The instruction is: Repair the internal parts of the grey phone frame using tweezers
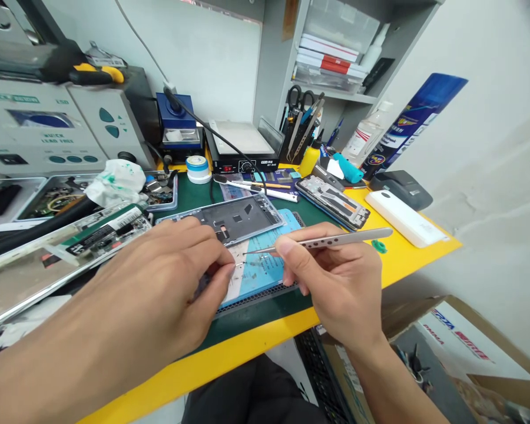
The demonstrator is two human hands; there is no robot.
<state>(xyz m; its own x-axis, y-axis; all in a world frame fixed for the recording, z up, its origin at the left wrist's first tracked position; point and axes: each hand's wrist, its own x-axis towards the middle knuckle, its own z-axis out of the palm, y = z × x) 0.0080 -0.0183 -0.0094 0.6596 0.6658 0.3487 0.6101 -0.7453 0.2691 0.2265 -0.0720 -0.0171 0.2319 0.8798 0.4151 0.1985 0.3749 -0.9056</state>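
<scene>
My right hand (335,277) grips a pair of silver tweezers (335,239), their tips pointing left over a light blue and white sheet (265,265) strewn with tiny dark bits. Left of the tips is my left hand (181,277), thumb and forefinger pinched together at the sheet's edge; what they hold, if anything, is too small or hidden to name. Just behind my left fingers lies an opened phone frame (242,219) with a dark grey inside. Part of the sheet is hidden by my left hand.
A taken-apart phone (333,201) and a white power bank (404,218) lie to the right. Behind stand a hot plate (245,144), a tool holder (298,138) and a blue spray can (417,123). The soldering station (48,126) fills the left. Below the right edge is a cardboard box (468,306).
</scene>
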